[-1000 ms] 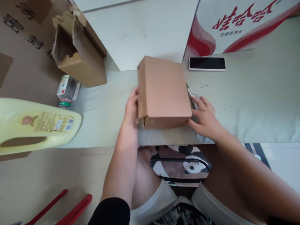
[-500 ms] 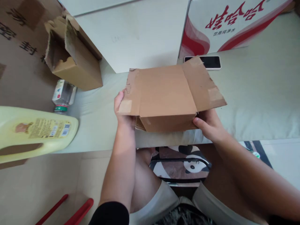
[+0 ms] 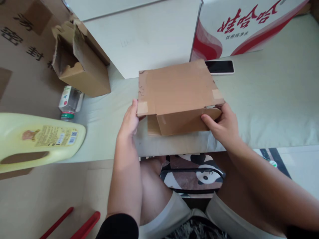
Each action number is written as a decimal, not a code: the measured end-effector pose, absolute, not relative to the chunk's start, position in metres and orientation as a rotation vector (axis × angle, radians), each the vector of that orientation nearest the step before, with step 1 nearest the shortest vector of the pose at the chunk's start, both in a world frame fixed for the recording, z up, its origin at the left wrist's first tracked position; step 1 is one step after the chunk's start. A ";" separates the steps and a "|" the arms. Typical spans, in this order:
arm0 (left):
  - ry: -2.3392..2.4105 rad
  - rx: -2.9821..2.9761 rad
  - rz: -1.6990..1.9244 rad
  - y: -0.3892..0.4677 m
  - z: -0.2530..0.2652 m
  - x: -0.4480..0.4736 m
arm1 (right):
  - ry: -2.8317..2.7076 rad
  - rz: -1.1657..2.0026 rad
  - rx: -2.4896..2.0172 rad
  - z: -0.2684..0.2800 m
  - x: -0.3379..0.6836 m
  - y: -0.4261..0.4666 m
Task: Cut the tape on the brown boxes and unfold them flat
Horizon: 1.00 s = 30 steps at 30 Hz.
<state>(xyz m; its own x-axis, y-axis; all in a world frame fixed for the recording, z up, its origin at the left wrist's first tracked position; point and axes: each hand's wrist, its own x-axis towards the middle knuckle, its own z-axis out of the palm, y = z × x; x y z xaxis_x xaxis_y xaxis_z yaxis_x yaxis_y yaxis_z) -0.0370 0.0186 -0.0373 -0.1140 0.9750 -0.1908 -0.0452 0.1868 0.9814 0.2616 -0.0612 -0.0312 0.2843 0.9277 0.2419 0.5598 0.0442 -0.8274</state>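
Note:
A brown cardboard box (image 3: pixel 178 88) rests on the pale green cloth in front of me, its flaps sticking out at the left and right. My left hand (image 3: pixel 129 119) is closed on the left flap, thumb on the edge and fingers hidden beneath. At the near right corner my right hand (image 3: pixel 223 126) grips the box, with the thumb against the front panel and the fingers bent round the right flaps. A dark-screened phone (image 3: pixel 220 67) lies just behind the right side of the box.
An open cardboard carton (image 3: pixel 87 78) stands at the left, beside a clear plastic bottle (image 3: pixel 71 103) lying down. A yellow jug (image 3: pixel 57 139) is at the left edge. Behind are a white panel (image 3: pixel 144 39) and a red-and-white carton (image 3: pixel 239 33). The cloth-covered surface (image 3: pixel 269 113) ends near my knees.
The right flap has folded downward, and my right hand has moved up onto it. My left hand has shifted slightly outward along the left flap. The box has turned a little.

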 end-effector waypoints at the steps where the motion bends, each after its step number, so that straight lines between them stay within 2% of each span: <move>1: 1.344 0.964 1.166 0.019 -0.039 -0.038 | -1.384 0.515 -1.639 -0.031 0.261 -0.061; 6: 1.228 0.946 0.984 0.020 -0.041 -0.040 | -1.382 0.529 -1.642 -0.032 0.261 -0.059; 11: 1.318 1.041 0.734 0.019 -0.045 -0.037 | -1.381 0.514 -1.641 -0.034 0.262 -0.059; 18: 1.340 0.970 1.063 0.016 -0.030 -0.024 | -1.433 0.513 -1.615 -0.037 0.261 -0.059; 30: 1.139 0.815 1.302 0.015 -0.025 -0.016 | -1.391 0.537 -1.623 -0.033 0.261 -0.060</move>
